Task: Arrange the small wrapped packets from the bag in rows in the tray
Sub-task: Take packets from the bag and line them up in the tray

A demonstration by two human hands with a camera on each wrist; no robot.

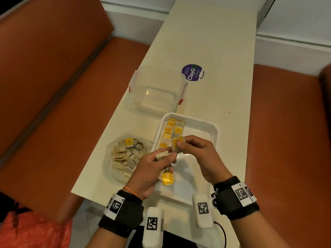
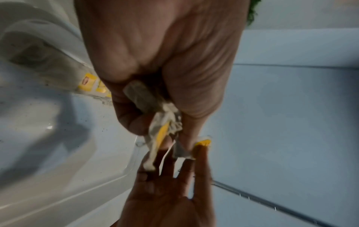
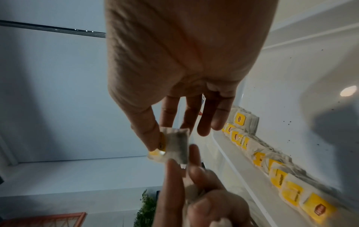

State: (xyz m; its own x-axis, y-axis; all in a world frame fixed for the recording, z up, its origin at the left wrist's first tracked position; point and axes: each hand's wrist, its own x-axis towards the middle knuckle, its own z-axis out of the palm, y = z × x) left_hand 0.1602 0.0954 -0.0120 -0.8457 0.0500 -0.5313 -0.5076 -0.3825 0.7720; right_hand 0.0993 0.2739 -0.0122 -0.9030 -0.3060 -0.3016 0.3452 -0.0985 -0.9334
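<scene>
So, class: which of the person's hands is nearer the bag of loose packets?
Left. The left hand hovers just beside the bag; the right hand is farther off, over the tray.

At the centre of the frame the right hand (image 1: pixel 200 154) pinches a yellow-labelled packet (image 1: pixel 177 143) above the white tray (image 1: pixel 206 127), while the left hand (image 1: pixel 154 169) grips a small bunch of packets (image 1: pixel 165 169) beside it. A row of packets (image 1: pixel 169 132) runs along the tray's left side. Left of the tray lies the clear bag (image 1: pixel 125 154) of packets, and above it stands a clear container (image 1: pixel 157 90) near a purple sticker (image 1: pixel 192 72)
</scene>
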